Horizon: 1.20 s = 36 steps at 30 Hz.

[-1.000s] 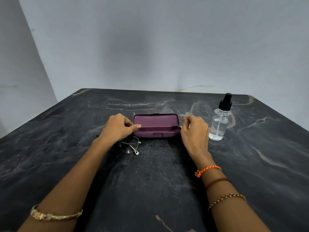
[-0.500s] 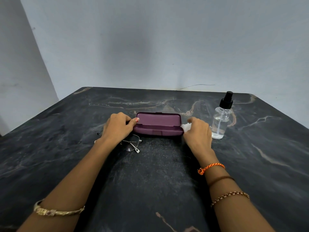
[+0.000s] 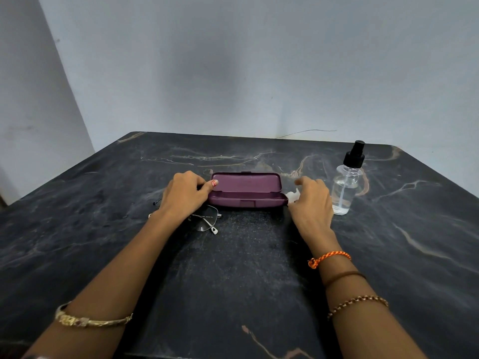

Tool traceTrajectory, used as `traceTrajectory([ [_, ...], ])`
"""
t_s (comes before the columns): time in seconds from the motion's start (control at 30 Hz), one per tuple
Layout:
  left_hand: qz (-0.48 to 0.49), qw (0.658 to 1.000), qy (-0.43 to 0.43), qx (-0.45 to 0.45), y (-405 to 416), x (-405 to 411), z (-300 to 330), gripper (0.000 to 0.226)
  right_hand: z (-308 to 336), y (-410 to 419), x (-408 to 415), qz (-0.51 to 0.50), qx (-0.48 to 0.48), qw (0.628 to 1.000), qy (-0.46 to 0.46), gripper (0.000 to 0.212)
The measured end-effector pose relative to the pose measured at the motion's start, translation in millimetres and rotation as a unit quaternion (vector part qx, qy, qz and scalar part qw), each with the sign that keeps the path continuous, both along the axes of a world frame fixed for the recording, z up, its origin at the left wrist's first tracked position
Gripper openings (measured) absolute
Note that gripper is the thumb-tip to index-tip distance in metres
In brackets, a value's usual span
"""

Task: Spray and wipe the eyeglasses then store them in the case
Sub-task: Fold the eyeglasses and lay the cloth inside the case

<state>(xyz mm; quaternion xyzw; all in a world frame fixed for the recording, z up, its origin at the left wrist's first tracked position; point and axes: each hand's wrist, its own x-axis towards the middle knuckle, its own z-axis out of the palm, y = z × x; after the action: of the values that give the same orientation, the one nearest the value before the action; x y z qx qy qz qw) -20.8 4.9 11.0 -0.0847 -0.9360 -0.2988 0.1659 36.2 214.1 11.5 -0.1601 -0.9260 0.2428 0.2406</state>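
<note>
Resting curled at the left end of the case (image 3: 246,190), left hand (image 3: 185,196) with thumb tip pressed to the raised lid's corner, same as a moment ago. Hovering just off the case's right end, right hand (image 3: 312,203), fingers loosened and spread wider than half a second back, holding nothing firmly; white cloth (image 3: 292,196) touching the fingers, real grip impossible to tell. Lying on the dark marbled surface (image 3: 233,281) just below the left hand, eyeglasses (image 3: 207,219), thin metal frame, partly hidden under the wrist. Standing upright right of the right hand, clear spray bottle (image 3: 347,185) with black nozzle. Open, purple, hollow showing, lid leaning back.
</note>
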Motion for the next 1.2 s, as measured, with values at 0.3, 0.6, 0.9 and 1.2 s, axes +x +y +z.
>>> traceTrajectory([
  [0.3, -0.002, 0.986, 0.126, 0.11, 6.1, 10.6, 8.5, 0.025, 12.0, -6.9, -1.9, 0.068, -0.054, 0.961, 0.261, 0.029],
  [0.6, -0.074, 0.948, 0.119, 0.287, 28.7, 24.8, 19.1, 0.018, 29.2, -17.0, -0.5, 0.188, -0.536, 0.743, 0.353, 0.025],
  [0.9, -0.241, 0.852, -0.126, 0.447, 44.3, 38.7, 23.5, 0.017, 26.2, -26.5, -1.6, 0.292, -0.659, 0.643, 0.258, 0.028],
  [1.2, -0.186, 0.796, -0.069, 0.571, 35.6, 34.1, 30.5, 0.015, 18.0, -36.6, 2.2, 0.392, -0.468, 0.779, 0.147, 0.026],
])
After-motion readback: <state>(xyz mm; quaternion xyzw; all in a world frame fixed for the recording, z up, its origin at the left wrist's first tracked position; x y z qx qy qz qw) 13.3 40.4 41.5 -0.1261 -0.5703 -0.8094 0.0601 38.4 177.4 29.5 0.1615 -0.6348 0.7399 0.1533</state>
